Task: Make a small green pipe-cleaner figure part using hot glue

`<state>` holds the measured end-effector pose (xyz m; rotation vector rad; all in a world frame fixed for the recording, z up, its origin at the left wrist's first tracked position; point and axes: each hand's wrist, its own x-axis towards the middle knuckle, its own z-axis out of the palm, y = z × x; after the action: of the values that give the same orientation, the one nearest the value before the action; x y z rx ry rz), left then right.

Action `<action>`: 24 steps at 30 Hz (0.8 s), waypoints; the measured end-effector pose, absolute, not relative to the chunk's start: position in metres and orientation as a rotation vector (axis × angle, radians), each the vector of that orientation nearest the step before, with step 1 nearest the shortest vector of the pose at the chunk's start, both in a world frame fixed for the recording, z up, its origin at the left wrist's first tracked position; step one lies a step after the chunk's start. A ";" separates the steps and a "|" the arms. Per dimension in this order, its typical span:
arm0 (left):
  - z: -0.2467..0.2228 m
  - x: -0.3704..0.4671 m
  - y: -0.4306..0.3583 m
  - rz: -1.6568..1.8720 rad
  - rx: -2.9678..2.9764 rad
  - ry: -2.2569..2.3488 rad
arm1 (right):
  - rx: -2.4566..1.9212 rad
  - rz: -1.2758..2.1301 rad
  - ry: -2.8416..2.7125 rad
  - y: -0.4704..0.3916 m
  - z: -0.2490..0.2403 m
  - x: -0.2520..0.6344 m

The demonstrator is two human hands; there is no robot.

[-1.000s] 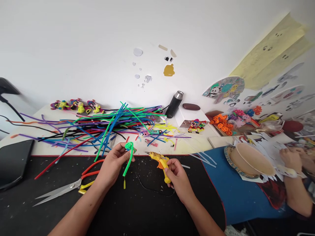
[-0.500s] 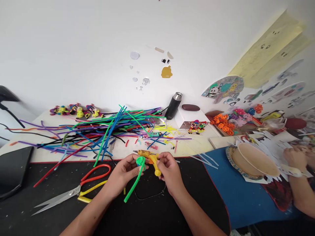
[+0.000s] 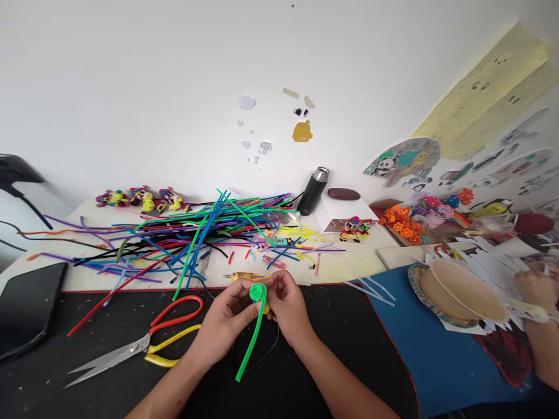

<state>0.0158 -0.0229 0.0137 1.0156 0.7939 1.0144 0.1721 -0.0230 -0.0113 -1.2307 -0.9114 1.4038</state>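
Note:
My left hand (image 3: pixel 230 308) is closed on a green pipe cleaner (image 3: pixel 258 293), whose upper part is wound into a flat spiral. The loose tail hangs down toward me over the black mat (image 3: pixel 209 396). Close beside the spiral, my right hand (image 3: pixel 286 308) is closed on a yellow hot glue gun (image 3: pixel 248 277). The gun's nozzle points left behind my left fingers, and most of its handle is hidden by the hands and the spiral. Scissors (image 3: pixel 140 348) with one red and one yellow handle lie open to the left of my left hand.
Many coloured pipe cleaners (image 3: pixel 196 224) are heaped at the back. A black flask (image 3: pixel 313 192) stands by a white box (image 3: pixel 343 212), with small figures (image 3: pixel 356 228) in front. At right are a bowl (image 3: pixel 463 294), a blue mat (image 3: pixel 393 337) and another person's hand (image 3: pixel 535 288).
My right hand has moved left with the glue gun, bringing it behind the green spiral and close to my left hand. The whole view has shifted slightly.

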 end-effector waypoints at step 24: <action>0.007 0.015 -0.022 1.047 0.982 0.806 | -1.205 1.350 -0.939 -0.023 0.004 0.181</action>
<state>0.0147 -0.0219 0.0070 0.9823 0.8056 1.0470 0.1813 -0.0228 0.0040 -1.2047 -0.9388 1.3502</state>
